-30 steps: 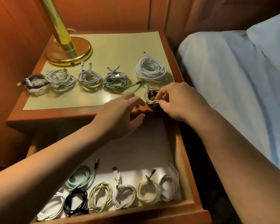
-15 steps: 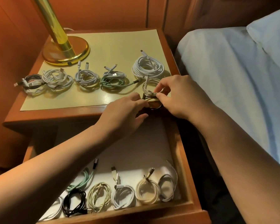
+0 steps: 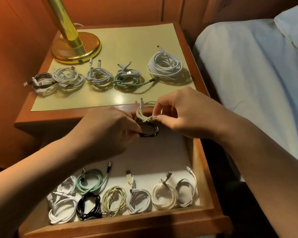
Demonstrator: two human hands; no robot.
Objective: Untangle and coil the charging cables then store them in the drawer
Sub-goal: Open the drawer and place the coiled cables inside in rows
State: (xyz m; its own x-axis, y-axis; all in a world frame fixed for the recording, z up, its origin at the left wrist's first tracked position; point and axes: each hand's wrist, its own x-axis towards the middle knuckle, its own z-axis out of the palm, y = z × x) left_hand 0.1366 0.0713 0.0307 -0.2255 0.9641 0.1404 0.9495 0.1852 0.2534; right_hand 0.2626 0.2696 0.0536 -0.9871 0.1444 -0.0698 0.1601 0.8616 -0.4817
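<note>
Two intertwined coils are being worked apart just above the back of the open drawer (image 3: pixel 205 170). A pale cable coil (image 3: pixel 145 111) is pinched by the thumb and forefinger of the right hand (image 3: pixel 184 114), the remaining fingers curled loosely beside it. A black cable loop (image 3: pixel 150 132) is gripped at its near edge by the bent fingertips of the left hand (image 3: pixel 108 129). The black loop hangs just below the pale coil; whether the two are still hooked together cannot be told.

To do this step well, the coils would best be drawn apart slowly — each loop kept pinched so that no turn springs loose — and any plug caught in the other coil threaded back out rather than tugged.

At the front of the drawer, a row of finished coils is laid — white, black, cream and a mint-green coil (image 3: pixel 91 182) among them. Behind the drawer, on the nightstand top (image 3: pixel 127 40), five more bundles are lined up, a large white bundle (image 3: pixel 164 68) nearest the bed (image 3: pixel 248 74). A brass lamp base (image 3: pixel 76 47) stands behind them.

No brand, label or writing can be read anywhere.
</note>
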